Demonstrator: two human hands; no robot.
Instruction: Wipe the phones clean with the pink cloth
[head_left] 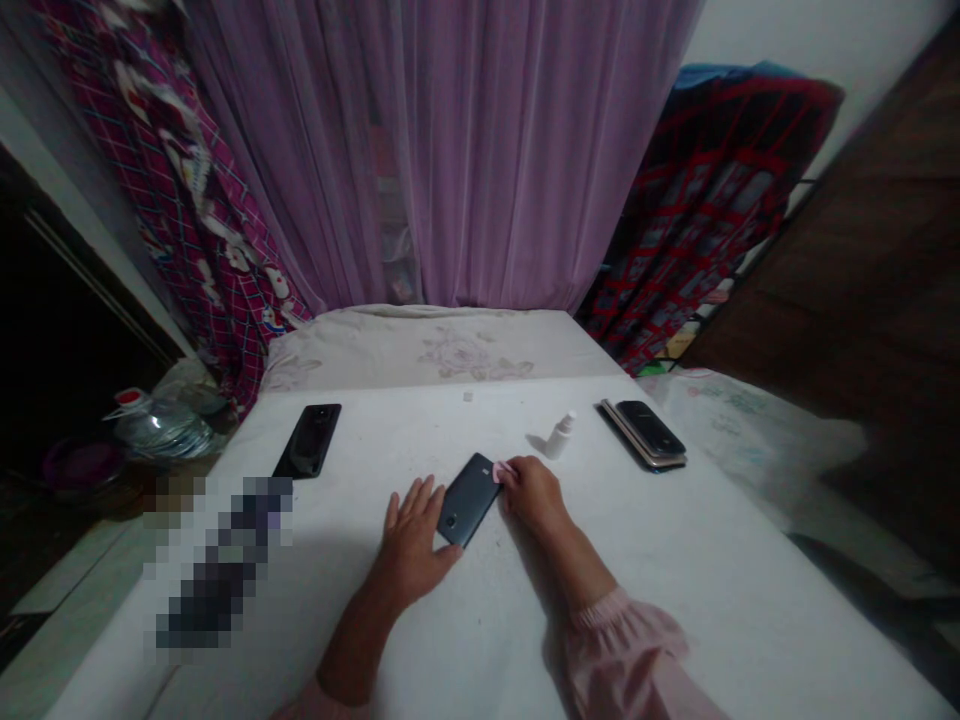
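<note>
A dark phone (pixel 468 498) lies back up on the white table (pixel 675 560), in front of me. My left hand (pixel 413 540) rests flat beside its left edge, fingers stretched out, thumb touching the phone's near end. My right hand (pixel 531 493) is closed around a small pink cloth (pixel 502 469), pressed on the phone's far right corner. A pink sleeve covers my right forearm.
A black phone (pixel 308 440) lies at the far left of the table. A small white spray bottle (pixel 559 436) stands just beyond my right hand. Stacked phones (pixel 646 434) lie at the far right. A pixelated patch covers the near left. Purple curtain hangs behind.
</note>
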